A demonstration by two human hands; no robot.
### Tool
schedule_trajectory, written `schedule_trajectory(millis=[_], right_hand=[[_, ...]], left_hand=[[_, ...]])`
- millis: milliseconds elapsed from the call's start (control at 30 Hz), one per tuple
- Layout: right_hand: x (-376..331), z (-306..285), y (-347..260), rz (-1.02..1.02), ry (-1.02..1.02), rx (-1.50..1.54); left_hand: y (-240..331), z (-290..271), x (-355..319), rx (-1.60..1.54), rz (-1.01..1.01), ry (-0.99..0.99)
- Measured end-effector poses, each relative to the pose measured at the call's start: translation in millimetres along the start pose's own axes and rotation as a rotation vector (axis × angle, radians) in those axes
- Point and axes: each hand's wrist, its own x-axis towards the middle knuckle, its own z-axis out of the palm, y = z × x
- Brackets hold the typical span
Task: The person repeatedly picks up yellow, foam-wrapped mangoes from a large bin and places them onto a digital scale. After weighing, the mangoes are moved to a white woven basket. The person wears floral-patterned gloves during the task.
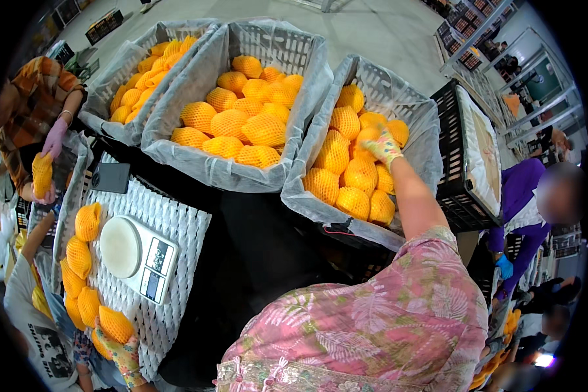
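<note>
My right hand (385,147), in a floral glove, reaches into the right-hand lined crate (398,85). Its slightly blurred fingers look stretched out over the fruits in orange foam nets (360,174), touching them. At the lower left, my left hand (123,360) wears a matching glove. It is closed on a netted fruit (115,324) at the near end of a row of similar fruits (79,257). This row lies along the left edge of a white woven foam mat (183,228). Beside it on the mat is a white kitchen scale (139,255) with nothing on its round plate.
Two more lined crates of netted fruit (242,29) (121,62) stand at the far side. A dark phone (110,178) lies on the mat's far edge. Right of my crate is a black crate (457,157). A co-worker's pink-gloved hand (55,137) holds a netted fruit at left.
</note>
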Motion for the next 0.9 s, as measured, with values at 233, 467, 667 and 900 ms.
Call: schedule_trajectory(millis=[233,467,667,900], right_hand=[[-10,13,-18,0.023,-0.178,-0.148],[11,8,24,-0.094,0.237,0.293],[2,-53,-62,-0.057,-0.098,-0.363],[14,-75,-151,-0.385,-0.363,0.678]], left_hand=[[69,11,45,-0.061,0.048,0.042],[119,51,111,-0.059,0.052,0.014],[144,66,126,0.378,-0.113,-0.069],[148,67,125,0.396,-0.218,-0.084]])
